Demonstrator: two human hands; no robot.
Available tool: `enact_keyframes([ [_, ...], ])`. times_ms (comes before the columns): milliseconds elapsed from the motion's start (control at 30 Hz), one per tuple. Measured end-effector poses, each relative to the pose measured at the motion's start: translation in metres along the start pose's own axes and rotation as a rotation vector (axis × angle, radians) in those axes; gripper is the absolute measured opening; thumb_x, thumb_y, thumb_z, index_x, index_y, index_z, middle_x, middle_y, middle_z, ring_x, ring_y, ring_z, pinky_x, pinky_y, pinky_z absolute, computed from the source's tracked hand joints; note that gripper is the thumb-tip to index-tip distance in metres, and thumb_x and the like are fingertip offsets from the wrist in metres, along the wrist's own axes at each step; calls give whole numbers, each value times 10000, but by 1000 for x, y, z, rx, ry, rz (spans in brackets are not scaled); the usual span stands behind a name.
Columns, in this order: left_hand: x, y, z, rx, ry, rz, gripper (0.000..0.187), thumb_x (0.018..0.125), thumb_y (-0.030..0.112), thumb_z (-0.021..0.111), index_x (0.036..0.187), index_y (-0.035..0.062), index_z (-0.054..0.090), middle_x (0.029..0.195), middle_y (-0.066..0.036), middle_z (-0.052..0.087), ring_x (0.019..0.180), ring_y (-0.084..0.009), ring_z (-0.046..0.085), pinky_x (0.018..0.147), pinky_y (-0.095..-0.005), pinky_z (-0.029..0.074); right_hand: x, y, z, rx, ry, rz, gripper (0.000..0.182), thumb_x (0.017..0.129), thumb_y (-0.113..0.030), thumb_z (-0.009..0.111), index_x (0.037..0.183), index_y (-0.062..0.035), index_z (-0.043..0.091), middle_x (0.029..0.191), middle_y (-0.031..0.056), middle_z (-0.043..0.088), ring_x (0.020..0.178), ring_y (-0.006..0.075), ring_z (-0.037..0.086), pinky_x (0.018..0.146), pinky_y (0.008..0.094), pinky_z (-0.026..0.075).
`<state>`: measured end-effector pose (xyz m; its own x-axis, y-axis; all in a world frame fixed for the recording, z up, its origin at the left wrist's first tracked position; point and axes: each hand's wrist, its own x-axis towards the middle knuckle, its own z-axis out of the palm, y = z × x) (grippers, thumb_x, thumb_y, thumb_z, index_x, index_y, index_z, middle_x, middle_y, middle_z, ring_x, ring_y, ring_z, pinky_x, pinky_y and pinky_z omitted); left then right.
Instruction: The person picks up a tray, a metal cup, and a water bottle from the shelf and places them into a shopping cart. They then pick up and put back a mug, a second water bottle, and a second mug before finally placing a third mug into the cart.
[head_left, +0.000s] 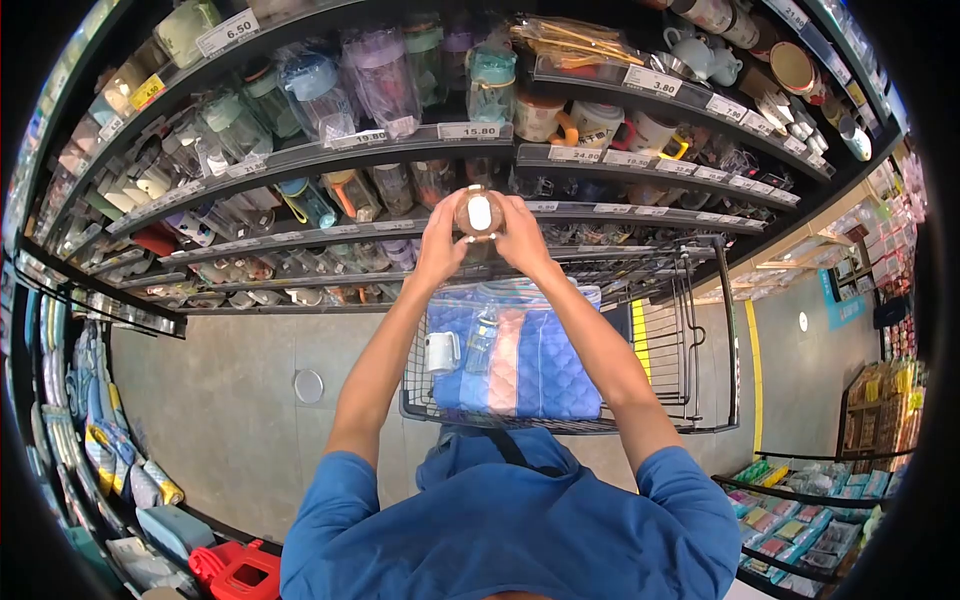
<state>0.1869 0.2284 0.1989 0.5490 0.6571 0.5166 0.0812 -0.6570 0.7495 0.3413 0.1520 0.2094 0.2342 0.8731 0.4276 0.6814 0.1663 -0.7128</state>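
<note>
Both of my arms reach forward to the shelf front. My left hand (pixel 441 243) and my right hand (pixel 522 240) are wrapped around the two sides of a brown-lidded cup (pixel 464 217), seen from above. Its lid carries a white oval on top, and the body below is mostly hidden. Under my forearms stands a black wire shopping cart (pixel 640 425). In it lies a quilted blue and pink bedding pack (pixel 560 365). A white mug (pixel 441 353) and a clear-packaged item (pixel 482 340) rest on that pack.
Shelves ahead hold several wrapped bottles (pixel 383 75), mugs (pixel 595 125) and price tags (pixel 468 131). Folded textiles (pixel 105 440) hang on the left, near a red plastic item (pixel 235 570). A rack of packaged goods (pixel 800 520) stands at lower right. A yellow line (pixel 755 370) crosses the floor.
</note>
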Motion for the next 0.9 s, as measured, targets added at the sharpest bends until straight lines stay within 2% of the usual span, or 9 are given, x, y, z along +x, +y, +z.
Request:
enact_keyframes([
  [200, 28, -29, 5, 50, 1, -19, 783, 658, -83, 653, 1372, 66, 368, 1350, -187, 458, 1257, -366, 437, 1056, -410, 362, 30, 4, 7, 11, -21, 76, 671, 668, 5, 730, 1285, -28, 468, 1179, 208, 548, 1115, 367, 532, 944, 396, 448],
  [233, 31, -35, 6, 75, 18, -12, 770, 669, -67, 677, 1365, 62, 375, 1341, -185, 469, 1251, -359, 451, 1034, -397, 383, 35, 11, 11, 41, -7, 72, 672, 646, -79, 772, 1258, -21, 501, 1165, 205, 575, 1110, 362, 542, 943, 405, 440],
  [433, 44, -58, 14, 120, 20, -114, 539, 713, 10, 702, 1186, 16, 443, 1096, -209, 579, 1053, -387, 574, 882, -410, 459, 52, 31, 25, 16, -8, 141, 566, 677, -170, 776, 1160, 10, 543, 1066, 204, 604, 1025, 369, 583, 871, 416, 470],
  [500, 47, -57, 13, 101, 1, -167, 510, 720, 38, 699, 1164, 8, 448, 1079, -219, 576, 1040, -408, 557, 878, -439, 443, 57, 40, 30, -1, 4, 148, 466, 695, -221, 770, 1044, 20, 578, 981, 222, 598, 934, 389, 602, 800, 425, 486],
  [667, 60, -64, 14, 238, -45, -274, 486, 734, 156, 726, 1115, -19, 479, 1035, -264, 587, 1000, -440, 553, 851, -470, 444, 76, 66, 41, -106, -12, 132, 438, 717, -307, 751, 983, 21, 631, 890, 243, 653, 884, 399, 632, 767, 426, 500],
  [733, 60, -76, 18, 372, 23, -171, 483, 734, 243, 758, 1038, -35, 505, 948, -245, 616, 904, -409, 598, 766, -446, 475, 80, 54, 35, -133, -41, 248, 429, 743, -323, 737, 1004, 2, 639, 884, 234, 665, 878, 402, 637, 757, 435, 508],
  [800, 54, -66, 15, 333, 19, -208, 559, 734, 211, 768, 1130, -57, 479, 1003, -243, 615, 914, -380, 615, 776, -418, 500, 77, 44, 27, -96, -34, 262, 483, 766, -352, 723, 1038, 31, 616, 894, 240, 667, 877, 377, 654, 757, 419, 514],
  [833, 47, -57, 14, 248, 48, -247, 587, 734, 185, 758, 1178, -51, 456, 1039, -255, 600, 961, -397, 596, 816, -431, 484, 73, 42, 25, -15, -9, 324, 501, 748, -334, 724, 1015, 70, 594, 806, 261, 653, 836, 388, 655, 738, 444, 522],
  [900, 19, -59, 19, 167, 168, -211, 675, 732, 135, 748, 1293, -32, 413, 1113, -248, 587, 987, -374, 601, 852, -411, 479, 55, 51, 27, 0, 56, 272, 537, 787, -297, 703, 1134, 81, 546, 940, 251, 660, 821, 339, 679, 733, 408, 530],
])
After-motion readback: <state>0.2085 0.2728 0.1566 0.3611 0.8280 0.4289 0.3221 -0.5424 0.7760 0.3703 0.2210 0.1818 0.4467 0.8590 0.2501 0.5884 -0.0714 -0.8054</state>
